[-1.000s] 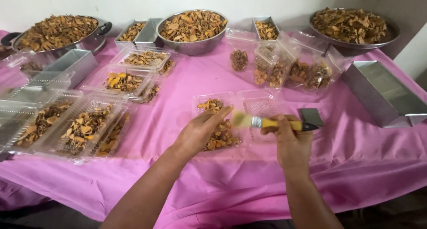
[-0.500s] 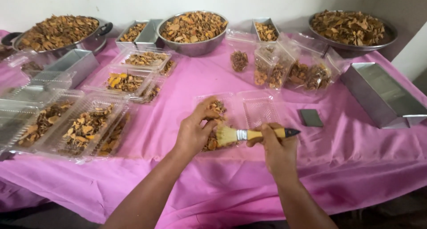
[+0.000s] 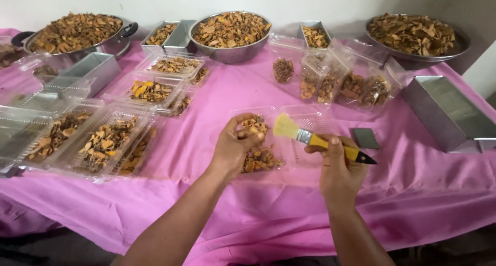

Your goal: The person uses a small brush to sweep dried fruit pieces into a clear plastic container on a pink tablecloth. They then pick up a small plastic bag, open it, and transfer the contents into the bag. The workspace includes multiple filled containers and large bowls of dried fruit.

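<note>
A: Right hand (image 3: 338,170), grip state?

B: Closed around the yellow handle of a paintbrush (image 3: 316,140). Pale bristles point left, toward the other hand; black handle tip points right. Brush sits just right of centre frame.

A: Left hand (image 3: 233,147)?

B: Fingers curled, narrow grip, pinching a few dried orange-brown pieces (image 3: 251,126). Bristles are just beside those pieces; contact cannot be told.

A: Under the hands?

B: An open clear plastic clamshell box (image 3: 305,119) on the pink cloth (image 3: 206,100) of the counter. More pieces (image 3: 261,160) lie in its left half. The right half looks bare.

A: Further out?

B: Small dark grey block (image 3: 365,137) just right of the brush. Steel rectangular tin (image 3: 447,113) at right edge. Filled clear trays (image 3: 98,142) at left. Along the top: a handled pan (image 3: 77,33) upper left, a round steel bowl (image 3: 230,31) top centre, a wide dish (image 3: 413,36) upper right, all heaped with the same dried pieces.
</note>
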